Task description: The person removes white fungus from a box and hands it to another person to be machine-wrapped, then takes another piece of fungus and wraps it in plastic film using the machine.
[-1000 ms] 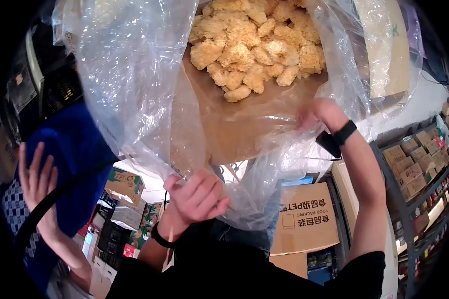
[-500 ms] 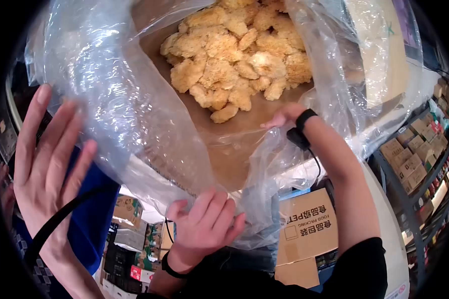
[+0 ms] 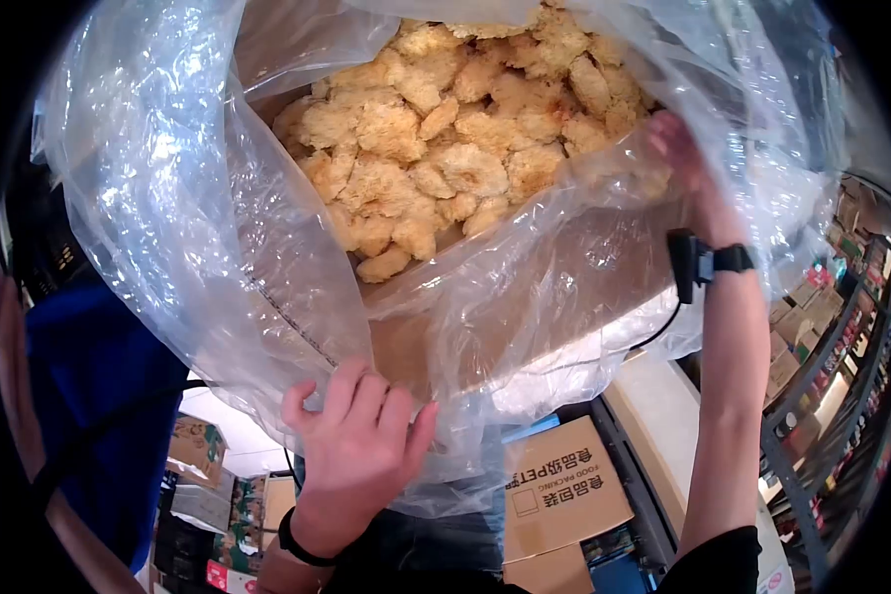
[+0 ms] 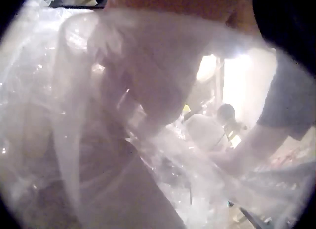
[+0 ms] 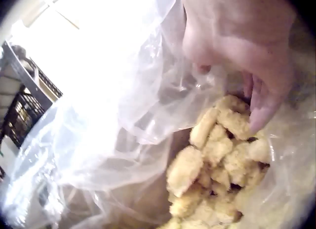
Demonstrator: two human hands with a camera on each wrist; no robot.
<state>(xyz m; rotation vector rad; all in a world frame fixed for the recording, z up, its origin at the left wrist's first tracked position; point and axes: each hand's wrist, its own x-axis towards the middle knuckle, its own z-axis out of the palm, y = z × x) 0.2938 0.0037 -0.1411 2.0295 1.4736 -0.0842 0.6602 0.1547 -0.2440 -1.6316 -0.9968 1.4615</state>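
Note:
A large clear plastic bag [image 3: 158, 188] lines an open cardboard box [image 3: 584, 267] in the head view. Inside lies a heap of golden, crumb-coated pieces [image 3: 396, 139], which look like breaded fried food. My left hand [image 3: 351, 445] grips the bag's near edge, fingers bent over the film. At the right side of the bag's mouth, my right hand [image 3: 693, 173] reaches in among the film. In the right wrist view its fingers [image 5: 265, 108] point down, extended, close over the pieces [image 5: 185, 169]. Hazy film [image 4: 74, 140] veils most of the left wrist view.
Another person's arm [image 3: 89, 535] lies at the left edge beside a blue cloth or bag [image 3: 99, 396]. A printed carton [image 3: 564, 485] stands below the box. Shelves with several small cartons [image 3: 797, 327] line the right side, and more boxes [image 3: 198, 445] sit at lower left.
My right hand has moved right and farther into the bag's mouth, and the near film has shifted with it. My left hand stays at the near edge. The other person's hand has withdrawn from the bag's left.

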